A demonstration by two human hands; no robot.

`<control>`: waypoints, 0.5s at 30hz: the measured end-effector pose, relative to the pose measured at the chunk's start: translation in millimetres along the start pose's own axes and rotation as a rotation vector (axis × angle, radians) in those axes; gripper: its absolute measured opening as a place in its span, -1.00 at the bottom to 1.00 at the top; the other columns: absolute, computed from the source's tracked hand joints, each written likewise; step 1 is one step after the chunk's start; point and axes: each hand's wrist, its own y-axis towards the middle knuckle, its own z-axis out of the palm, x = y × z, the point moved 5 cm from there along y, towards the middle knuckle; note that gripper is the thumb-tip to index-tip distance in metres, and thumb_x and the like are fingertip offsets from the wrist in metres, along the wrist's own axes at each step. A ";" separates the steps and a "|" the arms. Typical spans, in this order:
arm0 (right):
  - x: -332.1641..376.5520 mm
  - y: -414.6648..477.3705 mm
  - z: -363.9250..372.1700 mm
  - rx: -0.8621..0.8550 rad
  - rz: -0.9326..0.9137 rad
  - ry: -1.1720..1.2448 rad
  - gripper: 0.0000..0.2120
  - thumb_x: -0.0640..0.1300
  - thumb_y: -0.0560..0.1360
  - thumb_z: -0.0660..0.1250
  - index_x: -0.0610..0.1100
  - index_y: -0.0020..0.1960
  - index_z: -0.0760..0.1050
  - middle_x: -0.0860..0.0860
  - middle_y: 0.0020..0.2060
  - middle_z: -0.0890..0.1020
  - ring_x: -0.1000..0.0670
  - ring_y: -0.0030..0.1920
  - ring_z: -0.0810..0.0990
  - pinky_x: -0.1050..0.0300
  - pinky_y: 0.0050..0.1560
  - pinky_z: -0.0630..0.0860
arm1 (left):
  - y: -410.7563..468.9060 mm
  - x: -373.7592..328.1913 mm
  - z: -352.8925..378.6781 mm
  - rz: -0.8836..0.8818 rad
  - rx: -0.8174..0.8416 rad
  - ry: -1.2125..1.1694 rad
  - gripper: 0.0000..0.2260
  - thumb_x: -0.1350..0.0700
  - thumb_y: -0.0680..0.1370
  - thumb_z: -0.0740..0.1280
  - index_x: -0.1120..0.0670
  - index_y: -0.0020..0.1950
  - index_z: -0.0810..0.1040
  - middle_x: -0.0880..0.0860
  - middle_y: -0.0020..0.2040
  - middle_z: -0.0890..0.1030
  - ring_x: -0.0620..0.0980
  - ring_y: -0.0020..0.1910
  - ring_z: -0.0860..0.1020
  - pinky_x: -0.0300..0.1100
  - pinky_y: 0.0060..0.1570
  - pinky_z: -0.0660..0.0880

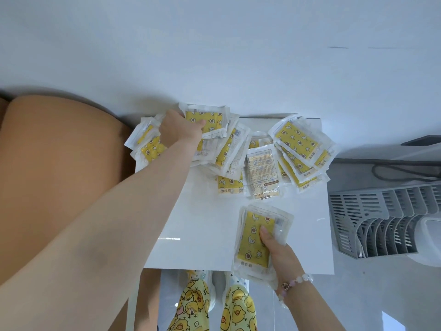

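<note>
Several clear plastic packets with yellow patterned inserts lie scattered across the far half of a white table (202,225). My left hand (179,130) reaches to the far left of the pile and pinches one packet (205,119), thumb on its yellow face. My right hand (279,252) grips a small stack of the same packets (257,237) at the table's near edge, thumb pressed on the top one. A packet with its printed back up (262,170) lies in the middle of the pile (296,144).
A tan rounded cushion or seat (59,175) sits left of the table. A grey slotted plastic rack (381,218) stands on the floor to the right, with a dark cable (405,173) behind it. A white wall rises just beyond the table. My legs in yellow duck-print trousers (214,306) show below.
</note>
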 end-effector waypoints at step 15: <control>-3.7 2.6 -0.3 -0.063 0.001 0.057 -0.81 -0.03 0.47 0.36 -0.15 -0.07 0.61 -0.09 -0.20 0.71 -0.14 -0.09 0.66 -0.13 0.06 0.55 | -42.8 29.3 -30.0 -0.151 0.339 -1.058 -0.86 0.23 0.50 0.39 0.00 -0.03 0.55 -0.03 -0.09 0.63 -0.04 -0.09 0.62 -0.14 -0.12 0.58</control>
